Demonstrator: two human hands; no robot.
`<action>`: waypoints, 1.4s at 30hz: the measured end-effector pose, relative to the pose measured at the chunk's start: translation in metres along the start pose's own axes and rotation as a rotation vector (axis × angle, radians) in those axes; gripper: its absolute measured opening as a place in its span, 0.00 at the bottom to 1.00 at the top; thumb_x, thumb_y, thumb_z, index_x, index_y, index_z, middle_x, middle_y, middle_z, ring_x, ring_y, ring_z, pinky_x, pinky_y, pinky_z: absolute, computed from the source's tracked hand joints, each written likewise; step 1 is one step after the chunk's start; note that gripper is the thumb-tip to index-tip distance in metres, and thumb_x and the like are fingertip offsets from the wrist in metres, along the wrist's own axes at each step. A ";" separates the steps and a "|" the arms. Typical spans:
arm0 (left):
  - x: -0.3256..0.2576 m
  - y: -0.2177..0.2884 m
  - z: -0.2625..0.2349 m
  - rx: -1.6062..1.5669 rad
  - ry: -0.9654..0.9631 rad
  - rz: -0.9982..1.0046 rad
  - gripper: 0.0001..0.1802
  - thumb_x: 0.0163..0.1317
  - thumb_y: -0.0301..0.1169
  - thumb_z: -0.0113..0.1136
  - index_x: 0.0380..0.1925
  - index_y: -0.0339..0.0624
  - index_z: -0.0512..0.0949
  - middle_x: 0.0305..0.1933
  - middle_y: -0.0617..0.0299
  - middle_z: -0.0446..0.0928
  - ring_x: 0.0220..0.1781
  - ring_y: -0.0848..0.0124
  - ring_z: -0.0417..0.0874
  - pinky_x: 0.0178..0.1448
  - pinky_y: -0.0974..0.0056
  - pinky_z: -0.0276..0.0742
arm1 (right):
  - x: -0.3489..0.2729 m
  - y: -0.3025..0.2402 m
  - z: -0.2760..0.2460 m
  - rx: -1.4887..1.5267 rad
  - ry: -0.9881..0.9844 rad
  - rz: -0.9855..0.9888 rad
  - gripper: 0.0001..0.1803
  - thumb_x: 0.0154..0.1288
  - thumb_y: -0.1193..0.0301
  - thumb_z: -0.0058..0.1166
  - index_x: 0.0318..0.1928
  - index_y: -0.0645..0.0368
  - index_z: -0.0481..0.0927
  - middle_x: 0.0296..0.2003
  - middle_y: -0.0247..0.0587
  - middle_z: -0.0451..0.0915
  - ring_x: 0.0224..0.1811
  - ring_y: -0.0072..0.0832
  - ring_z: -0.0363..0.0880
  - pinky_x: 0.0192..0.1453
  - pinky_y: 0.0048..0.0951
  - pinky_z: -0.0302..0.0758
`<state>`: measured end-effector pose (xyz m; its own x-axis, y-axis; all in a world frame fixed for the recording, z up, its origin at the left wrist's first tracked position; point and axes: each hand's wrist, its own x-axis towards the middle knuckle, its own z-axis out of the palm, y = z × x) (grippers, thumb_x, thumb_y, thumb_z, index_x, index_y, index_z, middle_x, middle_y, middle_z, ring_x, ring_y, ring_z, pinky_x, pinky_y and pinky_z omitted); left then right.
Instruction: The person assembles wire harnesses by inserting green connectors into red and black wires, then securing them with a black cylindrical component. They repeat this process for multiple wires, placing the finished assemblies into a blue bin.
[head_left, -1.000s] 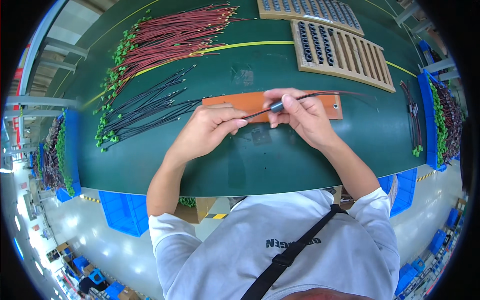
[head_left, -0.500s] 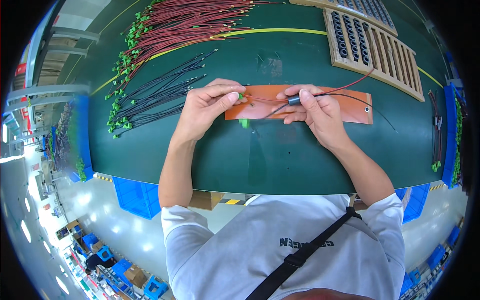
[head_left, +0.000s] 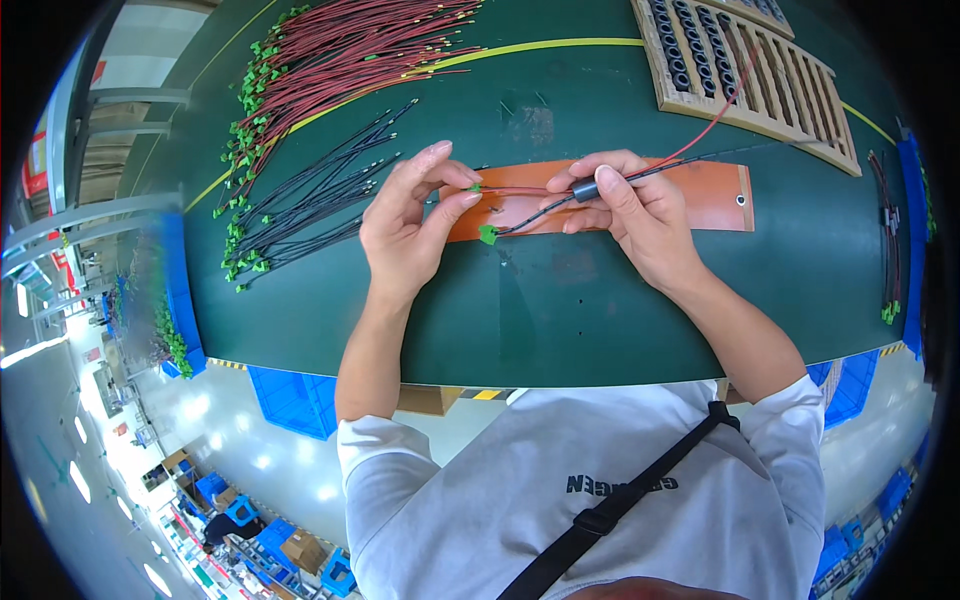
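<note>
Floor (head_left: 285,462): pale and glossy, off to the near left; what stands out there is too small for me to name.
Surface (head_left: 640,340): green, with a yellow line (head_left: 560,46) across its far part; my lens's black rim swallows the corners.
Red wires (head_left: 350,60): a thick bundle at far left, green-ended, cut off along the top.
Wooden tray (head_left: 818,150): far right, dark cylinders in its left slots; a second tray behind it is mostly out of frame.
Blue bins (head_left: 292,400): below the near edge, left and right, their upper parts hidden by the surface.
Black wires (head_left: 315,205): fanned out left of my fingers.
Orange mat (head_left: 715,205): under my work, partly covered by both hands.
Right fingers (head_left: 622,194): clamped on the black cylinder, which sits at the tips, above the mat; my thumb and palm side hide its right end.
Left fingers (head_left: 452,208): tips together on a small green connector (head_left: 476,187), largely covered, at the left end of a red wire (head_left: 715,122).
Black cylinder (head_left: 584,189): around the wires, right of my left fingers.
Loose green connector (head_left: 489,233): on the black wire's left end, near the mat's near edge, below my left fingertips.
</note>
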<state>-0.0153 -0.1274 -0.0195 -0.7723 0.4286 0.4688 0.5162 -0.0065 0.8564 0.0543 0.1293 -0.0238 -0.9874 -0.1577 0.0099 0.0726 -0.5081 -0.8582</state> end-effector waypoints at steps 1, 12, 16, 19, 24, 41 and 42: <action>-0.001 -0.003 0.001 0.025 -0.018 -0.008 0.35 0.60 0.06 0.61 0.68 0.33 0.69 0.43 0.53 0.80 0.50 0.60 0.85 0.59 0.53 0.84 | 0.000 0.001 0.000 -0.001 0.001 -0.001 0.17 0.84 0.64 0.43 0.57 0.65 0.75 0.53 0.50 0.83 0.49 0.33 0.88 0.54 0.28 0.86; 0.003 -0.001 0.002 0.213 -0.057 0.040 0.42 0.59 0.06 0.63 0.73 0.39 0.63 0.42 0.52 0.80 0.48 0.63 0.86 0.57 0.59 0.85 | -0.001 0.003 0.000 -0.052 0.037 0.002 0.17 0.84 0.64 0.43 0.56 0.65 0.76 0.52 0.49 0.83 0.50 0.30 0.87 0.55 0.28 0.86; 0.004 0.000 0.000 0.299 -0.069 0.079 0.40 0.58 0.07 0.64 0.71 0.40 0.66 0.42 0.53 0.80 0.46 0.64 0.86 0.55 0.60 0.85 | -0.001 0.003 0.001 -0.073 0.041 0.006 0.16 0.84 0.65 0.43 0.56 0.65 0.76 0.52 0.49 0.84 0.50 0.29 0.87 0.55 0.28 0.85; 0.005 0.004 0.007 0.463 -0.122 0.083 0.38 0.56 0.07 0.65 0.68 0.41 0.71 0.42 0.54 0.79 0.45 0.65 0.87 0.53 0.62 0.85 | -0.002 0.005 0.002 -0.118 0.036 -0.014 0.16 0.84 0.65 0.43 0.56 0.64 0.77 0.52 0.48 0.84 0.51 0.29 0.87 0.55 0.28 0.85; 0.009 0.010 -0.002 0.467 -0.099 0.010 0.25 0.52 0.18 0.74 0.52 0.41 0.83 0.43 0.57 0.78 0.44 0.65 0.83 0.47 0.62 0.80 | -0.002 0.004 0.003 -0.121 0.053 0.003 0.16 0.84 0.65 0.43 0.55 0.64 0.77 0.52 0.48 0.84 0.51 0.28 0.86 0.55 0.27 0.85; 0.006 0.019 -0.012 0.326 -0.223 -0.188 0.11 0.55 0.18 0.73 0.40 0.37 0.85 0.41 0.56 0.86 0.39 0.68 0.85 0.42 0.67 0.80 | -0.001 0.005 0.001 -0.077 0.019 -0.024 0.15 0.84 0.65 0.43 0.54 0.65 0.77 0.52 0.48 0.84 0.48 0.29 0.87 0.47 0.23 0.83; 0.006 0.018 -0.011 0.340 -0.221 -0.177 0.11 0.55 0.18 0.73 0.39 0.36 0.85 0.40 0.56 0.86 0.39 0.68 0.86 0.42 0.67 0.80 | -0.001 0.005 0.000 -0.077 0.010 -0.036 0.15 0.84 0.66 0.43 0.53 0.65 0.77 0.52 0.48 0.84 0.47 0.28 0.87 0.46 0.23 0.82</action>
<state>-0.0143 -0.1344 0.0013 -0.7812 0.5794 0.2323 0.5040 0.3660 0.7823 0.0558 0.1268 -0.0284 -0.9906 -0.1316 0.0365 0.0264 -0.4469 -0.8942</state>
